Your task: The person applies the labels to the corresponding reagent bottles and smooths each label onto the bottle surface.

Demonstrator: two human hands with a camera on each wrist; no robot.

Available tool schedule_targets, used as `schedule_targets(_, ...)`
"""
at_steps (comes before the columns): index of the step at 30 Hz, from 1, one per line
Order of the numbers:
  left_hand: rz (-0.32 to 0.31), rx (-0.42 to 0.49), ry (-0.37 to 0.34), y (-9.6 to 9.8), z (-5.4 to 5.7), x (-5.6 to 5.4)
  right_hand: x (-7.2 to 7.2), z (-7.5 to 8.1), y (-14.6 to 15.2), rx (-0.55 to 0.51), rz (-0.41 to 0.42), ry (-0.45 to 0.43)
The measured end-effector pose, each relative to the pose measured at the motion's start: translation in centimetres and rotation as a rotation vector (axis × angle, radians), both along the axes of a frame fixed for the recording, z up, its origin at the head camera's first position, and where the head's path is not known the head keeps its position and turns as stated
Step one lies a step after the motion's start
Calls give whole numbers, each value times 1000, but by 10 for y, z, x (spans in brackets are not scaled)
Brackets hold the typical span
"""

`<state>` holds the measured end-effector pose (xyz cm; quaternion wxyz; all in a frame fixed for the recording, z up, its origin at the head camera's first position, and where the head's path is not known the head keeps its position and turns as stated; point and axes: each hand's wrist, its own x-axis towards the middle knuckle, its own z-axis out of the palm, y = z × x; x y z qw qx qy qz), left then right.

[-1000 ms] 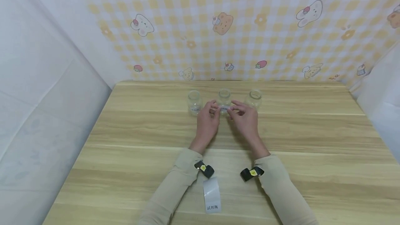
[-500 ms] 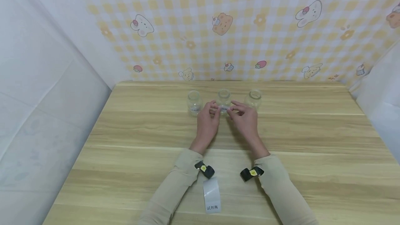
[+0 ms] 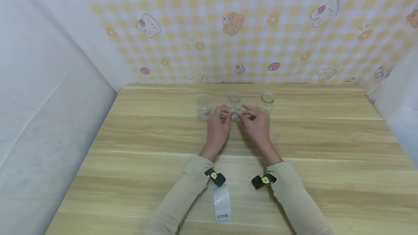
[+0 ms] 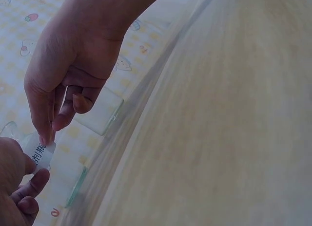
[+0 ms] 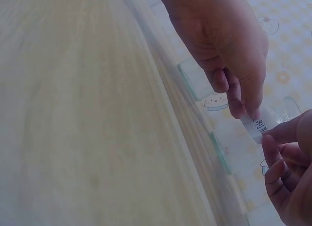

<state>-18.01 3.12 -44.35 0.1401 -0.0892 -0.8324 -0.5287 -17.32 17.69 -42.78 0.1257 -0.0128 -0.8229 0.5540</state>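
Note:
Three clear glass jars stand upright in a row near the table's back edge. A small white label [image 4: 43, 157] with black handwritten characters lies across the front of the middle jar [image 3: 234, 99]. My left hand [image 3: 218, 128] pinches the label's left end between thumb and finger. At its right end, the thumb and finger of my right hand [image 3: 257, 124] pinch it too. In the right wrist view the label [image 5: 256, 126] spans the short gap between both hands' fingertips. The left jar [image 3: 204, 104] bears a similar label low on its front. The right jar [image 3: 266, 104] is partly hidden by my right hand.
A strip of shiny backing paper [image 3: 222, 204] with one written label at its near end lies on the wooden table [image 3: 130, 177], between my forearms. A checked cloth [image 3: 209, 53] with cartoon prints hangs right behind the table. White sheets [image 3: 49, 100] flank both sides.

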Motion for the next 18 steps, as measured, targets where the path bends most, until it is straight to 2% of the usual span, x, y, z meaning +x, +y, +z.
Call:
schedule_targets(10,2,-3,10,1,0,0,1,1,1,7,8,-1)
schedule_targets(18,-8,21,-23,-1,2,2,1,1,1,2,12,-11)
